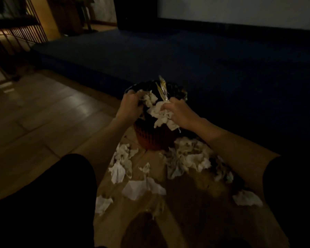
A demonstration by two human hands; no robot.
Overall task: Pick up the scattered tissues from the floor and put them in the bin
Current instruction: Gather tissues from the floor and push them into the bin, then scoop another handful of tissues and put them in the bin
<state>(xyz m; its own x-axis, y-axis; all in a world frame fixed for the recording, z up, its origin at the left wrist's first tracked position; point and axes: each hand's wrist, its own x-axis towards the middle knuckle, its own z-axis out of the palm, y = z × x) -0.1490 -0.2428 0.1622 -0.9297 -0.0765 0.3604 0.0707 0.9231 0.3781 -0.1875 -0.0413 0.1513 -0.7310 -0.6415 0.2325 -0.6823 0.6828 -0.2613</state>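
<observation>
A small red slatted bin (155, 138) with a black liner stands on the floor ahead of me. My right hand (182, 113) is shut on a wad of white tissues (162, 114) at the bin's near rim. My left hand (131, 104) grips the liner at the left rim, beside another crumpled tissue (149, 99) inside the bin. Several crumpled tissues lie scattered on the floor: a pile right of the bin (188, 158), a cluster to its left (122, 163), and loose ones nearer me (143, 188), (247, 198). A yellow wrapper (162, 90) sticks up out of the bin.
A low dark blue mattress (204, 59) runs right behind the bin. Wooden floor (34, 113) stretches to the left. A slatted wooden rack (16, 33) stands at the far left. My dark-clothed knees frame the bottom corners of the dim view.
</observation>
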